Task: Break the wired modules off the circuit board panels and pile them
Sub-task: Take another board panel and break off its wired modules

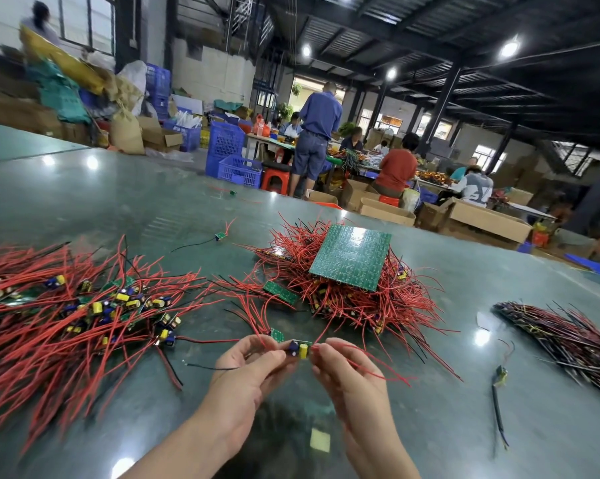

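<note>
Both hands hold a short strip of green wired modules [299, 348] above the table, its blue and yellow parts facing me. My left hand [248, 371] pinches the strip's left end, where a second small green board sticks up. My right hand [347, 373] pinches the right end, with red wires trailing over its fingers. A pile of separated modules [84, 312] with red wires lies at the left. A stack of green circuit board panels [352, 255] sits on a heap of red wires in the middle, and a smaller panel piece [280, 292] lies at its left edge.
The dark green table [430, 426] is glossy. A bundle of dark wired parts [564, 337] lies at the right, a loose module with a black wire [499, 378] near it. Single modules [220, 235] lie farther back. Several people work at tables beyond, among cardboard boxes and blue crates [234, 160].
</note>
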Demonstrator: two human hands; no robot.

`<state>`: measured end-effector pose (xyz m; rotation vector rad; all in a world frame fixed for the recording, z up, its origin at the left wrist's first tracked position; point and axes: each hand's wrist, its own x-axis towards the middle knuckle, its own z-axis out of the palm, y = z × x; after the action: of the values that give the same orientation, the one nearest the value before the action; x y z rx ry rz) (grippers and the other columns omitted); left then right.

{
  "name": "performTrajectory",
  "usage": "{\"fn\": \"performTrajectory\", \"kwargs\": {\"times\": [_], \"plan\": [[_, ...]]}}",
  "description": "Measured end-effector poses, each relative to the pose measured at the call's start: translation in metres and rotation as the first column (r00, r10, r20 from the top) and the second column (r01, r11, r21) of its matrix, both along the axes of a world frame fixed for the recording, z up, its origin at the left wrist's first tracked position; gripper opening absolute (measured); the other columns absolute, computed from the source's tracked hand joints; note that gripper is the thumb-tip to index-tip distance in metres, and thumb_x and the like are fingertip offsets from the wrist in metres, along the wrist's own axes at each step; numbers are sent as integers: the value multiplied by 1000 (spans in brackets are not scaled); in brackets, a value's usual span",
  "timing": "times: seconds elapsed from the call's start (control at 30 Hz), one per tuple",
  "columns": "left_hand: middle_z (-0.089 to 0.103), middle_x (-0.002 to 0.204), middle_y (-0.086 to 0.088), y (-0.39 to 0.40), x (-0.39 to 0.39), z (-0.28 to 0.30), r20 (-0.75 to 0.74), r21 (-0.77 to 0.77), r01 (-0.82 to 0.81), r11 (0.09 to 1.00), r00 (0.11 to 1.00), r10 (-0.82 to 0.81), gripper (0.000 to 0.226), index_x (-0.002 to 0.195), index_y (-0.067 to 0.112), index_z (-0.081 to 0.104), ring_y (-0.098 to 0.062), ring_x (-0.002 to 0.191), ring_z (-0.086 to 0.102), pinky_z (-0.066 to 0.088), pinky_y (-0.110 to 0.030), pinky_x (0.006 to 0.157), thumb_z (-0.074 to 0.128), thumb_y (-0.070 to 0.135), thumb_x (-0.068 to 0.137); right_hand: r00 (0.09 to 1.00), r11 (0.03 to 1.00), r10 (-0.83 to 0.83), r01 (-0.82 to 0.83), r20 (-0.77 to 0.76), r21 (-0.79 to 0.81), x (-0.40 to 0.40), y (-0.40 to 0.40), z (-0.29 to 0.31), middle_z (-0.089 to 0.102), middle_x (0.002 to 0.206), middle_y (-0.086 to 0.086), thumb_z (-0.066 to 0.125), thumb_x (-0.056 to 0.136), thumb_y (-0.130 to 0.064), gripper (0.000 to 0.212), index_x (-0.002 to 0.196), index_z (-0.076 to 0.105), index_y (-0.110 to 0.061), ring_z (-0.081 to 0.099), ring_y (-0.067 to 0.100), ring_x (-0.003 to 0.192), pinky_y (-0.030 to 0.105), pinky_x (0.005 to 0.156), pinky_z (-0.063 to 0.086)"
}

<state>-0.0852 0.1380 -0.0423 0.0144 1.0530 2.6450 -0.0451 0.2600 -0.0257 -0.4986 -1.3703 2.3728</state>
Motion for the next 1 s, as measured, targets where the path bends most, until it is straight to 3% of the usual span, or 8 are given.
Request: {"fn": "performTrajectory", "kwargs": {"times": [0.17, 0.37, 0.43, 0.5, 0.57, 0.63, 0.87, 1.0], "plan": [[72, 78, -18, -2, 0, -2, -14, 58, 84, 995, 996, -83, 26, 87, 2, 52, -19, 64, 71, 57, -23, 55, 46, -22, 80, 997, 971, 69, -62, 25, -230, 0, 2, 2, 71, 69, 15, 67, 60, 1, 24, 82, 64, -5, 68, 16, 55, 18, 48, 53], [66, 114, -23, -7, 2, 2, -200, 141, 393, 909, 910, -362, 53, 109, 1, 67, -29, 99, 68, 58, -33, 79, 52, -24, 65, 995, 965, 44, -66, -92, -252, 0, 14, 8, 64, 59, 2, 64, 66, -11, 33, 99, 63, -11, 58, 5, 45, 16, 42, 49], [66, 113, -22, -7, -1, 1, -140, 112, 395, 912, 915, -379, 43, 109, 3, 67, -31, 96, 69, 59, -35, 74, 55, -14, 71, 986, 976, 110, -130, -122, -174, 3, 14, 9, 64, 62, 3, 66, 67, -11, 37, 104, 64, -10, 57, 8, 47, 18, 43, 48], [68, 108, -22, -8, -2, 2, -53, -4, 428, 904, 902, -428, 32, 110, 2, 65, -31, 87, 71, 59, -35, 68, 59, 9, 79, 988, 984, 148, -142, -52, 104, 4, 13, 7, 68, 70, 6, 70, 69, -4, 29, 98, 68, -7, 62, 13, 58, 22, 55, 51], [70, 100, -19, -9, -1, 3, -10, -149, 517, 843, 851, -525, 41, 109, 0, 66, -26, 78, 71, 58, -32, 64, 59, 30, 82, 994, 910, 112, -111, 21, 400, 6, 8, 4, 71, 72, 8, 70, 76, 2, 17, 89, 71, -9, 65, 13, 64, 21, 60, 51], [70, 91, -17, -10, 2, 4, -23, -266, 554, 789, 814, -580, 41, 106, -2, 65, -21, 70, 70, 57, -29, 60, 62, 30, 80, 996, 858, 86, -88, 27, 506, 7, 4, 3, 72, 70, 6, 69, 78, 2, 13, 84, 72, -9, 65, 9, 62, 17, 56, 49], [65, 83, -12, -2, 9, 1, -75, -380, 403, 832, 883, -463, 14, 102, 0, 62, -14, 59, 60, 47, -23, 49, 53, 5, 92, 998, 762, 69, -63, 16, 644, 6, 4, 4, 72, 69, -3, 69, 79, 0, 17, 68, 73, -13, 64, 2, 61, 12, 55, 47], [43, 56, 3, -7, 4, 15, 84, -282, 627, 726, 770, -632, 12, 86, 13, 59, -5, 40, 24, 19, -14, 35, 51, 20, 82, 969, 890, 246, -236, 26, 390, 5, 8, 4, 64, 63, 1, 78, 65, -30, 21, 70, 74, -10, 57, 11, 62, 17, 61, 47]]}}
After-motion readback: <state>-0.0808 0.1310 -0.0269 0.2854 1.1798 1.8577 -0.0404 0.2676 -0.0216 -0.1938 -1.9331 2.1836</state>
